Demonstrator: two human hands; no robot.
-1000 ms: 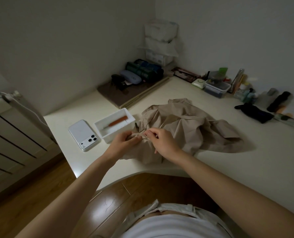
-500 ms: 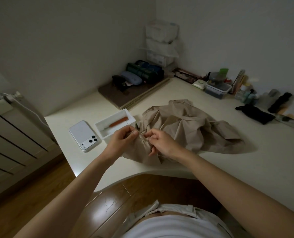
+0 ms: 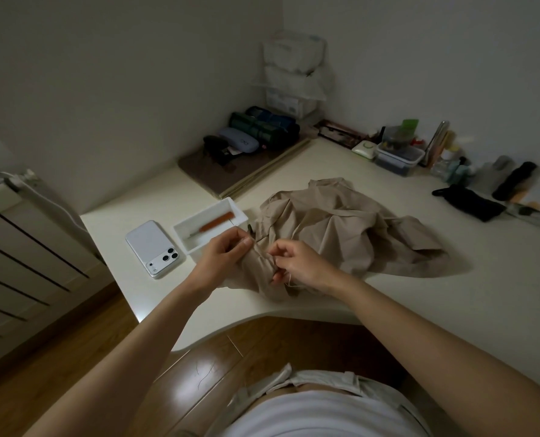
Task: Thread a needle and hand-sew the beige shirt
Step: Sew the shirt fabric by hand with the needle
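L hand point(image 3: 221, 261) + R hand point(image 3: 303, 263) each pinch beige shirt point(image 3: 341, 228) fold w/ fingertips, mid-frame. Just left, white tray point(image 3: 199, 251) holds orange-handled tool point(image 3: 218, 221).

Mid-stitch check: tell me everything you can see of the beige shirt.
The beige shirt is a crumpled, matte heap of thin woven-looking cloth, lying on the white table, its near edge at the table's front curve. The left hand pinches a raised fold at its near-left corner; the right hand pinches the same fold just beside. A pale thread loops under the right hand.
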